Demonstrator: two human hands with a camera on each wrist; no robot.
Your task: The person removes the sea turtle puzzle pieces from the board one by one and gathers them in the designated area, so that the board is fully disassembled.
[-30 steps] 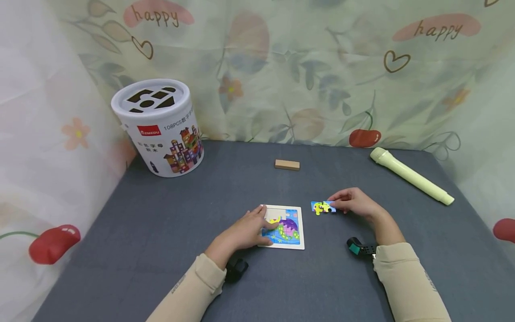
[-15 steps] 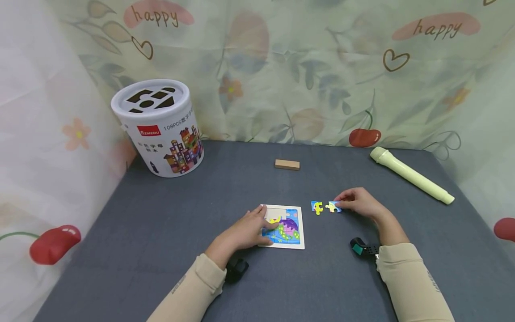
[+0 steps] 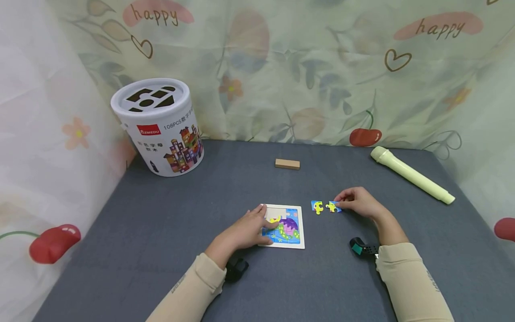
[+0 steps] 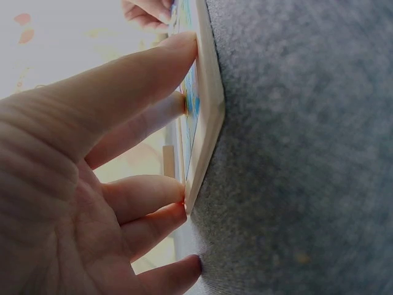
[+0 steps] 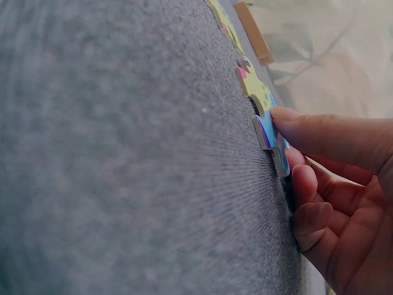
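Puzzle piece [image 3: 334, 207], lower right of frame centre: pinched at its right end by right hand [image 3: 357, 202], apparently touching tabletop [image 3: 314, 281]; second piece [image 3: 316, 206] just left. Puzzle board [image 3: 301, 230], lower centre: under left hand [image 3: 250, 229], fingers spread.

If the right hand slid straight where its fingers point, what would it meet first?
Probably the other loose puzzle piece, lying just beyond the held piece in the right hand, though exact heading is hard to judge.

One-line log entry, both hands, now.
Left hand: on incomplete puzzle board | Right hand: pinches puzzle piece | Second piece: loose on table
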